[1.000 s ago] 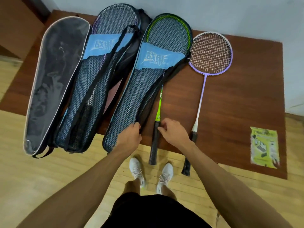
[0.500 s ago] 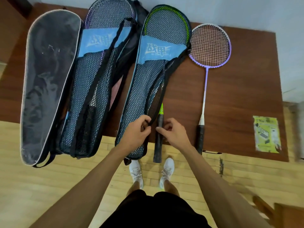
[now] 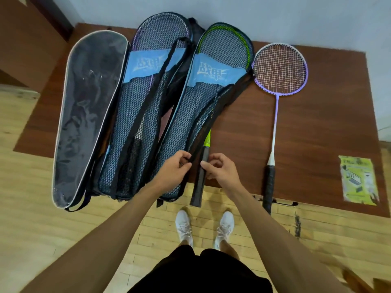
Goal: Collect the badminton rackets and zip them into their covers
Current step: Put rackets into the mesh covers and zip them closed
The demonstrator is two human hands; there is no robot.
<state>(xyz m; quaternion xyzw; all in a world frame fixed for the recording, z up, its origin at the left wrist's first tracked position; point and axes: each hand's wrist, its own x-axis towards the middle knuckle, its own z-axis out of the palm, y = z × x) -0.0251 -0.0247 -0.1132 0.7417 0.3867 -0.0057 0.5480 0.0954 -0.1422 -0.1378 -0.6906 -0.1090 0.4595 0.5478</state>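
Seen from a head camera looking down, a brown worktop (image 3: 317, 127) fills the upper half of the frame. In the centre, a green badminton racket (image 3: 206, 142) lies partly inside a blue mesh cover (image 3: 190, 115), its head toward the top of the frame and its black handle sticking out over the worktop's near edge. The long axis runs from top right to bottom centre. The left hand (image 3: 171, 172) pinches the cover's black zip edge, grip clamped on the fabric just left of the handle. The right hand (image 3: 220, 172) has its fingers curled close together beside the handle; whether they touch it cannot be told. Both hands sit about equally near. A purple racket (image 3: 277, 79) lies uncovered to the right, well apart. Another mesh cover (image 3: 143, 106) and an open dark cover (image 3: 88, 106) lie left.
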